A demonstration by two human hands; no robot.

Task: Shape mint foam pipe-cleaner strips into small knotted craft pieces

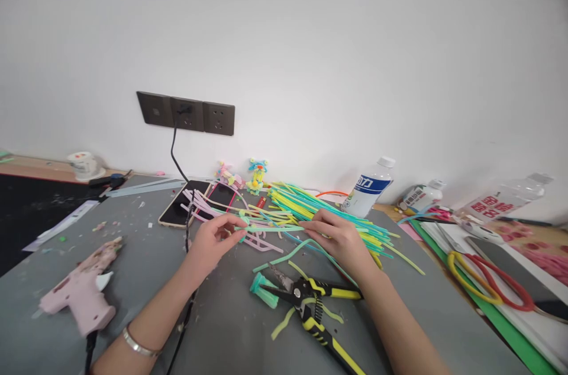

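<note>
A light green pipe cleaner stretches level between my two hands above the grey work surface. My left hand pinches its left end between thumb and fingers, where a small green twisted bit shows. At the other end, the fingertips of my right hand are closed on it. Below lie black-and-yellow cutting pliers, jaws apart, beside a turquoise bundled piece. Pink pipe cleaners lie behind my left hand; a pile of yellow and turquoise ones spreads behind my right.
A pink glue gun lies at left, its black cord trailing. Two phones rest at the back near two small pipe-cleaner figures. A water bottle stands by the wall. Scissors lie right. Another cord hangs from the socket.
</note>
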